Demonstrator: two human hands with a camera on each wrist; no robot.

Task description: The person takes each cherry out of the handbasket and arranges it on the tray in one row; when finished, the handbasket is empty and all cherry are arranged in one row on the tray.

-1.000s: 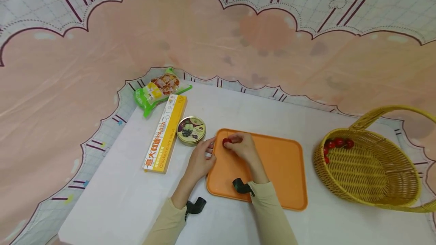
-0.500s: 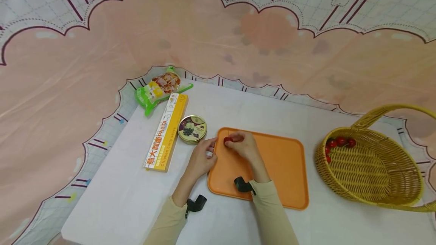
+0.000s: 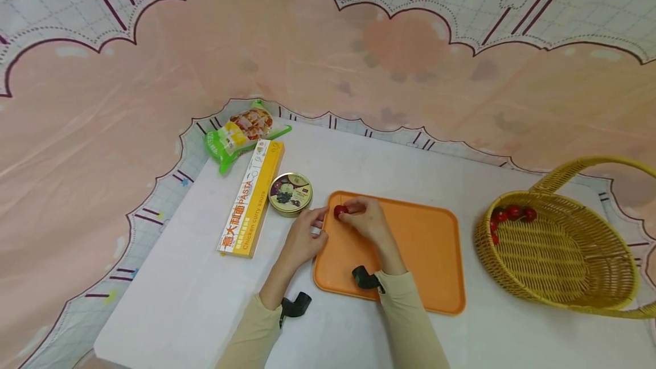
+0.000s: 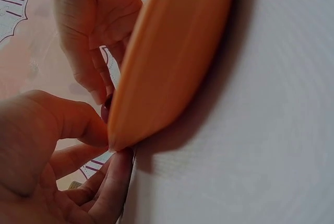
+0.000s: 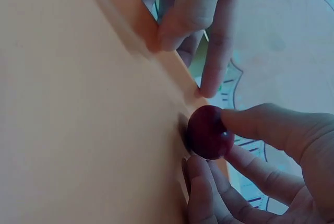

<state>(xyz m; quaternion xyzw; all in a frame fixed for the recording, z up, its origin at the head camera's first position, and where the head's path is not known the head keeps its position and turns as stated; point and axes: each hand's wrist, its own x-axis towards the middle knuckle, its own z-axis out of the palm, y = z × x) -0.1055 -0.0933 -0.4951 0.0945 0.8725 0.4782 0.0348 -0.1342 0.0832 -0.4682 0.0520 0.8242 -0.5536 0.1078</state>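
An orange tray [image 3: 420, 255] lies on the white table. My left hand [image 3: 304, 239] holds its left rim, thumb over the edge and fingers on the outer side, as the left wrist view shows. Near the tray's far left corner my right hand [image 3: 368, 218] pinches a dark red cherry [image 5: 210, 132] between thumb and fingers. The cherry is low over the tray floor, close to the rim. In the left wrist view it is mostly hidden behind the tray wall.
A yellow wicker basket [image 3: 543, 295] with several red cherries [image 3: 514, 212] stands at the right. Left of the tray are a round tin [image 3: 290, 193], a yellow and white pasta box [image 3: 251, 198] and a green food packet [image 3: 241, 132]. A patterned cloth [image 3: 307, 61] hangs behind.
The cherry has shifted slightly at the right hand's fingertips, and more of it shows. Both hands stay in nearly the same place; the head view has moved a little.
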